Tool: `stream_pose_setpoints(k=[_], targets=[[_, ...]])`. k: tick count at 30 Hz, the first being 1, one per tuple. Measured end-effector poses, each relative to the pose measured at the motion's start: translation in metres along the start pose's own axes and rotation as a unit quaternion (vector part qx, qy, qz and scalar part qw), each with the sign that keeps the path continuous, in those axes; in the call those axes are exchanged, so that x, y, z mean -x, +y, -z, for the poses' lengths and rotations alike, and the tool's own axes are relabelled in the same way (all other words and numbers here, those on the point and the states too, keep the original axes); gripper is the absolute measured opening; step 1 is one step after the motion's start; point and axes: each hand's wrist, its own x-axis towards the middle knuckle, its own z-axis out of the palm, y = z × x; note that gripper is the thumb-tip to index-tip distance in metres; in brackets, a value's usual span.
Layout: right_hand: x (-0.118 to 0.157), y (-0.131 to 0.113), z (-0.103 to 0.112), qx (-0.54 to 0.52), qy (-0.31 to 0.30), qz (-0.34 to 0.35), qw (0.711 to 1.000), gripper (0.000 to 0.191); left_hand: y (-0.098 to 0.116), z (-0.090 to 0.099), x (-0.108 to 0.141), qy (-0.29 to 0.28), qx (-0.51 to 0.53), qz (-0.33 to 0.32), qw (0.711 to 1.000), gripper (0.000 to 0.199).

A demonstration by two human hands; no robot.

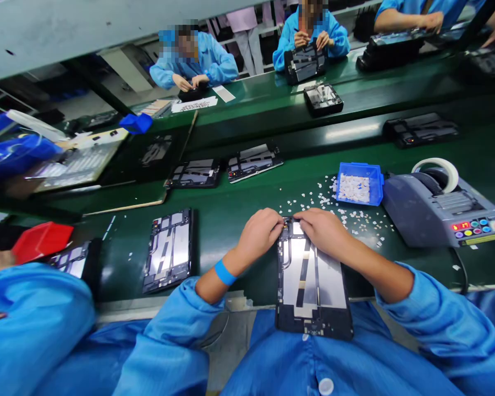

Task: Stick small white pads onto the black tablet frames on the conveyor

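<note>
An opened tablet (330, 280) with its inner parts showing lies in front of me, its near end reaching over the table edge against my blue smock. At its far left corner, my left hand (260, 234) has its fingers pinched together close to a small camera part. My right hand (324, 231) is closed at the far edge, thumb and fingertips together just right of that corner. Whatever sits between the fingertips of either hand is too small or hidden to make out. A blue wristband (225, 272) circles my left wrist.
Beyond my right hand are a blue bin (359, 184) of small white pieces, scattered pieces and a grey tape dispenser (441, 206). Another opened tablet (169, 250) lies left, near a red bin (43, 242) and a neighbour's sleeve (37, 319). Co-workers sit across the green bench (247, 201).
</note>
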Motion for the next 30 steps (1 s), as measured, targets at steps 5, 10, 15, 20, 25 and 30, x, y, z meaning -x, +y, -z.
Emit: stream_pose_setpoints(k=[5,10,15,20,25,30], targets=[[-0.018,-0.009,-0.008,0.034,-0.053,0.020,0.998,0.026,0.000,-0.007,0.004,0.029,0.060,0.050,0.997,0.012],[-0.013,-0.005,-0.008,-0.006,-0.035,0.021,0.999,0.024,0.007,-0.008,0.002,0.024,0.057,0.053,0.997,0.016],[-0.008,0.002,-0.004,-0.047,0.016,-0.012,0.999,0.024,0.011,-0.008,0.002,0.038,0.087,0.067,0.993,0.011],[-0.013,-0.009,-0.003,-0.154,-0.018,-0.013,0.988,0.027,0.008,-0.011,0.009,0.083,0.133,0.019,0.987,0.015],[-0.016,-0.020,-0.005,-0.238,-0.072,-0.065,0.967,0.014,0.013,-0.014,0.014,0.136,0.191,0.080,0.969,0.013],[-0.008,-0.020,-0.007,-0.231,-0.011,-0.073,0.970,0.011,0.029,-0.016,0.021,0.121,0.259,0.205,0.936,0.019]])
